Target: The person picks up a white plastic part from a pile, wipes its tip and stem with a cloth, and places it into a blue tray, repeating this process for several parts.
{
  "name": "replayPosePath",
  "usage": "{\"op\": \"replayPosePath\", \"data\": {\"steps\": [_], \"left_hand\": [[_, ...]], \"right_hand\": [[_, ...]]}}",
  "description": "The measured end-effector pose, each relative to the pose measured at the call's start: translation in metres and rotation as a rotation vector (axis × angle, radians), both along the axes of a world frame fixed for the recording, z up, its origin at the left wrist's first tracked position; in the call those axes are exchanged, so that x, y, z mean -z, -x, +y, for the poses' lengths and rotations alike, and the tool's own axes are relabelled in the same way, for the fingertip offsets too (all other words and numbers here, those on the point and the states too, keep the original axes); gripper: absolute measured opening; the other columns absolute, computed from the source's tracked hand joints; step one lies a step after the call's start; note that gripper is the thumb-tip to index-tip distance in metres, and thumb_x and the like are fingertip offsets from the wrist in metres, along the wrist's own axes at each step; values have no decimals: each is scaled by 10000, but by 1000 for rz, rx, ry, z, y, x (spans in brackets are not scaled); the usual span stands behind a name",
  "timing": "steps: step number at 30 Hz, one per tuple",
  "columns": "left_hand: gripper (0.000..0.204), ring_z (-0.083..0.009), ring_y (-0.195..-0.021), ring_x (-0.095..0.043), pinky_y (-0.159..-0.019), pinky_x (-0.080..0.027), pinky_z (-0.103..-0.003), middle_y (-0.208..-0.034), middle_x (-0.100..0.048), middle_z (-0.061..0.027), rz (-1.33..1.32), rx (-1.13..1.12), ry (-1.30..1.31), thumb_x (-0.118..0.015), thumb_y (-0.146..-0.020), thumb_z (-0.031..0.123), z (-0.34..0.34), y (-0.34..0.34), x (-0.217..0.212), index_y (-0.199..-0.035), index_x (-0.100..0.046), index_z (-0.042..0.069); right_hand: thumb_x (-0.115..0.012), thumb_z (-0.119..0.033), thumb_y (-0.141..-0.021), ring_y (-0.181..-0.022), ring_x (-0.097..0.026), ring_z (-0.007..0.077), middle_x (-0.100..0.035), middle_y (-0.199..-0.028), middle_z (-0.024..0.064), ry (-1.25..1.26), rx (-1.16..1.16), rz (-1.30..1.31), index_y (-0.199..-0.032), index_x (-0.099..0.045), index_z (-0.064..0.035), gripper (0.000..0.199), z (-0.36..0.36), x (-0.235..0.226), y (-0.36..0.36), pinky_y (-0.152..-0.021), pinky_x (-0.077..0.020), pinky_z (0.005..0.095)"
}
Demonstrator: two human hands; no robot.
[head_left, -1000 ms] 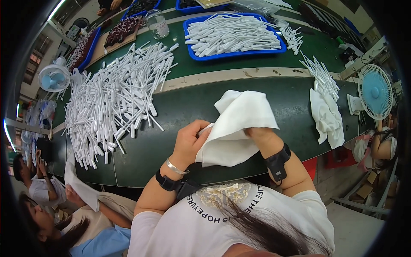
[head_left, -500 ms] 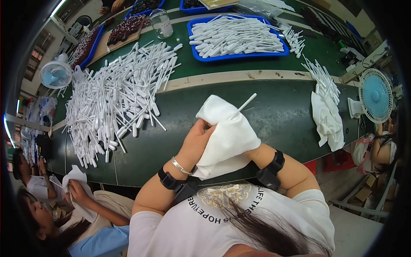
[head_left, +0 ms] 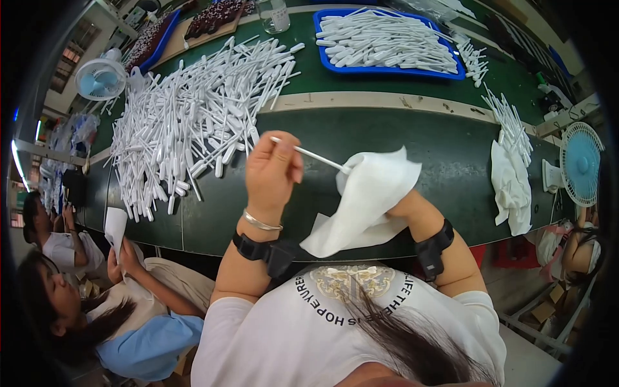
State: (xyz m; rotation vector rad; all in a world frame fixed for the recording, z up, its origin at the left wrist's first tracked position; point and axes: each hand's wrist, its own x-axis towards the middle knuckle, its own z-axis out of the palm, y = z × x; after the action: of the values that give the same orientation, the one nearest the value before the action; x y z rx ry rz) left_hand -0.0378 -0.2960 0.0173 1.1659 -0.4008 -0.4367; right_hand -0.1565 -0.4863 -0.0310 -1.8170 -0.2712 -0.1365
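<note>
My left hand (head_left: 274, 166) pinches the thin tip of a white plastic stick (head_left: 316, 157), which slants down into a white cloth (head_left: 371, 193). The stick's other end is hidden inside the cloth. My right hand (head_left: 405, 205) is closed round the cloth from the right, its fingers mostly covered by the folds. One cloth corner hangs down toward my body. Left of my left hand spreads a big loose heap of similar white sticks (head_left: 187, 122), with thick rounded ends.
A blue tray (head_left: 393, 69) of white sticks stands at the back. On the right, more sticks (head_left: 509, 126) lie by a crumpled white cloth (head_left: 511, 187). Fans (head_left: 580, 164) stand at both sides. A glass jar (head_left: 276, 18) is far back. A co-worker (head_left: 145, 322) sits at my left.
My left hand has let go of the cloth, risen left and taken the stick's thin end. The stick now points left instead of up right. The cloth has swung right with my right hand.
</note>
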Motion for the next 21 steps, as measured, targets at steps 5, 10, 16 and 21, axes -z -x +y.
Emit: {"op": "replayPosePath", "data": {"steps": [5, 10, 16, 21], "left_hand": [[106, -63, -418, -439, -383, -349, -173, -580, -508, -14, 109, -108, 151, -506, -862, 122, 6, -6, -2, -809, -528, 34], [102, -66, -405, -442, -377, -349, -172, -576, -517, -22, 98, -27, -8, -537, -845, 110, -17, 25, 9, -776, -525, 36], [102, -70, -388, -434, -361, -339, -170, -566, -517, -26, 113, -43, 10, -564, -826, 92, -14, 22, 5, -749, -525, 38], [106, -75, -376, -427, -346, -333, -175, -556, -511, -26, 136, -163, 141, -556, -831, 92, -5, 9, 2, -741, -525, 45]], "right_hand": [[-656, -106, -707, -942, -526, 202, -553, -1040, 75, -88, 33, 32, -1093, -523, -61, 411, -3, -8, -3, -841, -402, 322], [-602, -76, -739, -984, -508, 228, -548, -1056, 92, 130, -6, 47, -1069, -538, -61, 336, 22, -13, -12, -847, -394, 346], [-654, -111, -722, -920, -536, 180, -563, -1033, 71, -55, 0, 104, -1088, -532, -47, 391, 18, -8, -7, -802, -422, 307], [-637, -114, -743, -888, -550, 158, -580, -1004, 63, -148, -39, 105, -1102, -524, -45, 383, 10, -21, -11, -766, -443, 289]]}}
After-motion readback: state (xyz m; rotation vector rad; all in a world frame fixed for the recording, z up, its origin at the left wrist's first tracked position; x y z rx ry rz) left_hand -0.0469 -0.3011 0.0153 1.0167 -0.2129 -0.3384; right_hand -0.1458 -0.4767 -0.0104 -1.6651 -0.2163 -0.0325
